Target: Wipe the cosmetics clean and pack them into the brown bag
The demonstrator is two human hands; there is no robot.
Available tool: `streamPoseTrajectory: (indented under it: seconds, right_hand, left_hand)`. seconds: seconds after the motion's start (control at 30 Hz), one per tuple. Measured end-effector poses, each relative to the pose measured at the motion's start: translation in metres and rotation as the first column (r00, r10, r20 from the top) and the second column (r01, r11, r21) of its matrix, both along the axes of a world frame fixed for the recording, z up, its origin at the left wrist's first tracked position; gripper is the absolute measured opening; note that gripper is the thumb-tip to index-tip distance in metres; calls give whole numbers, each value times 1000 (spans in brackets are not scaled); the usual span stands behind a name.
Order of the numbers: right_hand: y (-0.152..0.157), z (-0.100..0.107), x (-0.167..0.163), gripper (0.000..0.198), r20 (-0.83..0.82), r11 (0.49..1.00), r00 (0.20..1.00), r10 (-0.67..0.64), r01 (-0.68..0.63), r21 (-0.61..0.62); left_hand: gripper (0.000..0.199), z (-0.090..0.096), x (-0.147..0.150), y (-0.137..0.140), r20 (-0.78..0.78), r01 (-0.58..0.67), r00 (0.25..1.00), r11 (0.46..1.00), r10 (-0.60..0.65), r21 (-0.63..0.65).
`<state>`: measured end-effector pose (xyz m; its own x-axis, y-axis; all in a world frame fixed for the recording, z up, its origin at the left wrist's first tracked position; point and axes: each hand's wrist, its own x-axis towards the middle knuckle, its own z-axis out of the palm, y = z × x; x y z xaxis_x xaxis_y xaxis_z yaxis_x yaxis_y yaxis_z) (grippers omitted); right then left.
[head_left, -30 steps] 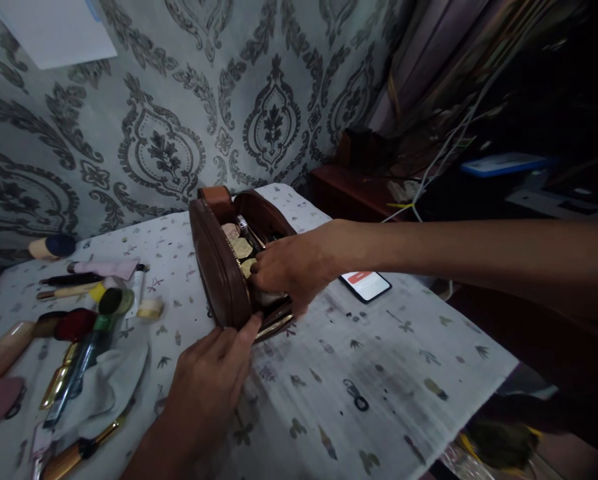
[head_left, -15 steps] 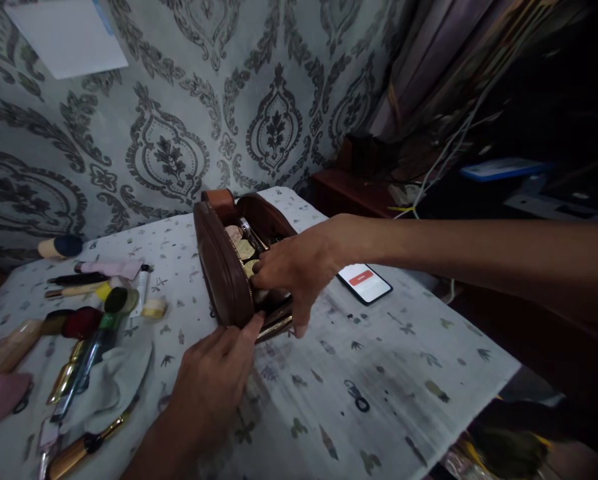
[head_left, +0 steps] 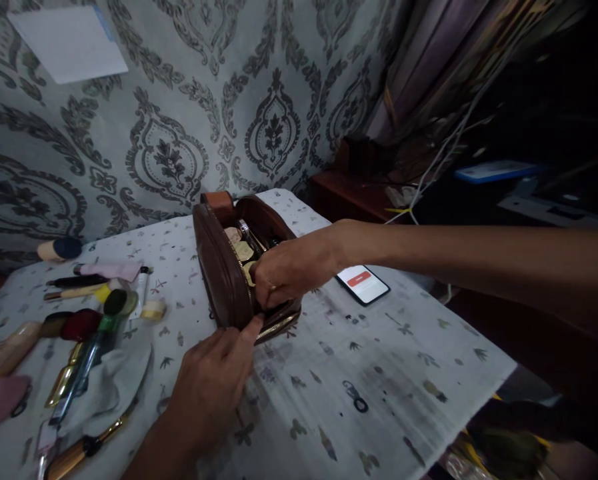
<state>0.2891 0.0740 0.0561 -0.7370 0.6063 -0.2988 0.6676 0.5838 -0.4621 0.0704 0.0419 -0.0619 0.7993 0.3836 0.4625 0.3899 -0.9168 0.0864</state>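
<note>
From my head view, the brown bag (head_left: 223,270) stands unzipped on the bench (head_left: 319,400), its near edge clamped in my left hand (head_left: 213,373), while my right hand (head_left: 293,263) curls into the opening, where I can't tell whether its hidden fingers have closed on anything. If my left grip slipped, I think a push from inside could skid or tip the bag and spill the round yellow items (head_left: 243,251); the gold zip (head_left: 276,327) might also scrape my knuckles.
</note>
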Motion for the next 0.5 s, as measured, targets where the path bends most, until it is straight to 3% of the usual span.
streamPoseTrajectory:
  seconds: [0.23, 0.37, 0.5]
  right_hand:
    - [0, -8, 0, 39, -127, 992, 988, -93, 102, 69]
    - [2, -15, 4, 39, -112, 979, 984, -140, 154, 131]
    - [3, -17, 6, 40, -23, 980, 995, -94, 96, 175]
  left_hand:
    - [33, 0, 1, 0, -1, -16, 1000, 1000, 16, -15]
    - [33, 1, 1, 0, -17, -11, 1000, 1000, 11, -5]
    - [33, 1, 0, 0, -7, -14, 1000, 1000, 14, -10]
